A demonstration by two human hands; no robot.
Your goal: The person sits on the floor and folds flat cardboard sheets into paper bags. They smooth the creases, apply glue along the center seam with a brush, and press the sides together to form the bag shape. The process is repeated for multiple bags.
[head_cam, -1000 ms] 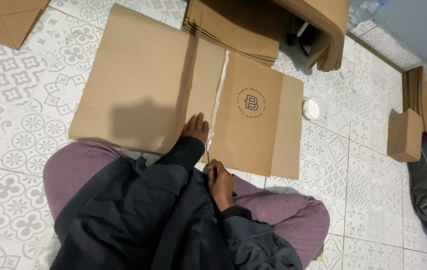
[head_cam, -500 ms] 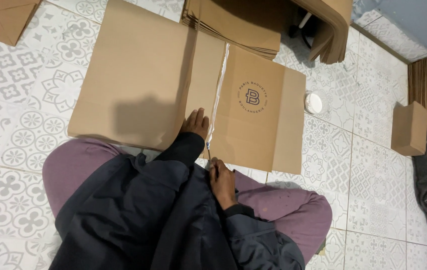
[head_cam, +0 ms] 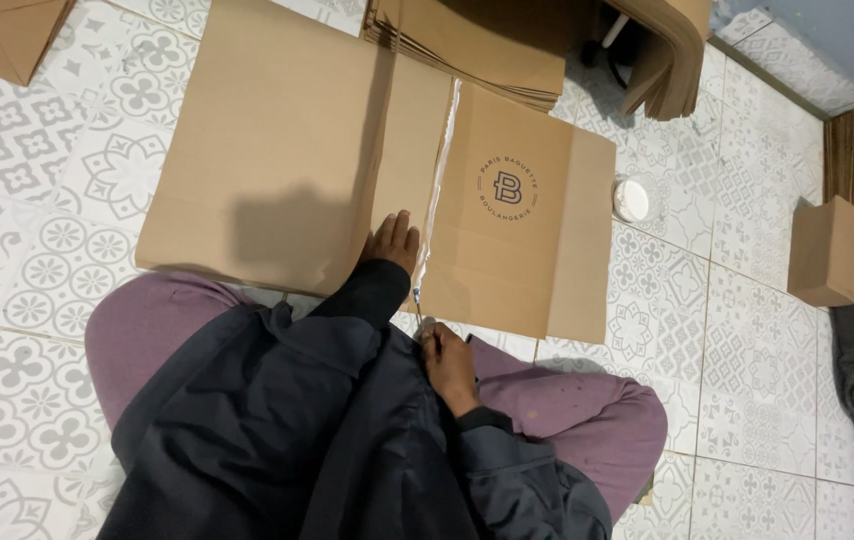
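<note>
Fingers (head_cam: pixel 399 232) of the left hand (head_cam: pixel 391 246) are laid flat and spread on the flattened cardboard box (head_cam: pixel 347 160), just beside its taped seam (head_cam: pixel 440 170). The right hand (head_cam: pixel 447 362) is closed around a small dark tool (head_cam: pixel 417 300), whose tip is held at the near end of the seam. The box is spread on the patterned tile floor (head_cam: pixel 37 200), against purple-clad knees. A stack of flat cardboard sheets (head_cam: pixel 477 45) is seen beyond it, a small white round lid (head_cam: pixel 633 198) beside it, and a folded small box (head_cam: pixel 825 252) well apart at the right.
</note>
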